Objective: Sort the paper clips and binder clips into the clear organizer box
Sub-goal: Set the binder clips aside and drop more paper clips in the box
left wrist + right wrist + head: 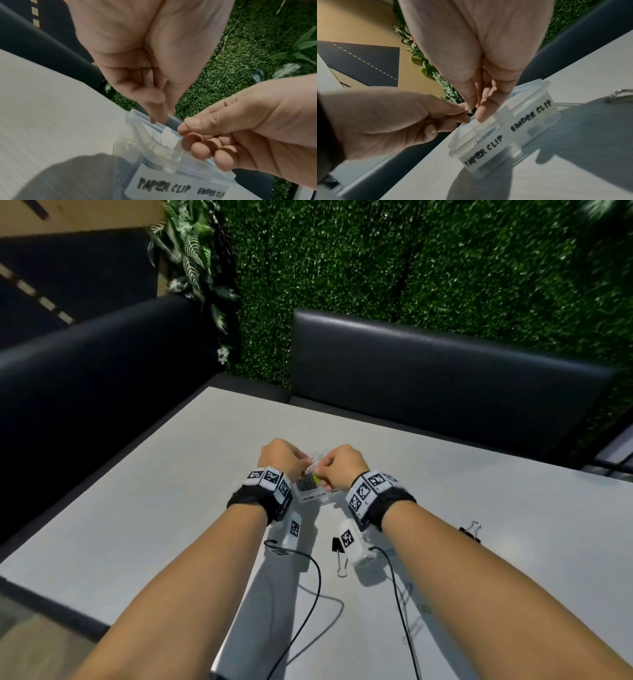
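Note:
The clear organizer box (pixel 313 497) stands mid-table, its front labelled PAPER CLIP and BINDER CLIP (pixel 522 128). Dark and yellow-green clips (pixel 310 482) show through it. My left hand (pixel 305 465) and right hand (pixel 323 469) meet over its paper-clip end. In the left wrist view, the left hand (pixel 158 119) and the right hand (pixel 184 131) each pinch a clear flap (pixel 164 129) at the lid's edge. From the right wrist, the right hand (pixel 475 111) and left hand (pixel 464 115) touch tips there. What glints between them is too small to tell.
One black binder clip (pixel 337 546) lies under my right wrist and another (pixel 472 531) lies farther right. Faint paper clips (pixel 416 626) lie nearer me. Black cables (pixel 315 577) trail across the white table (pixel 137 508). Dark bench seats (pixel 445 371) line its far and left edges.

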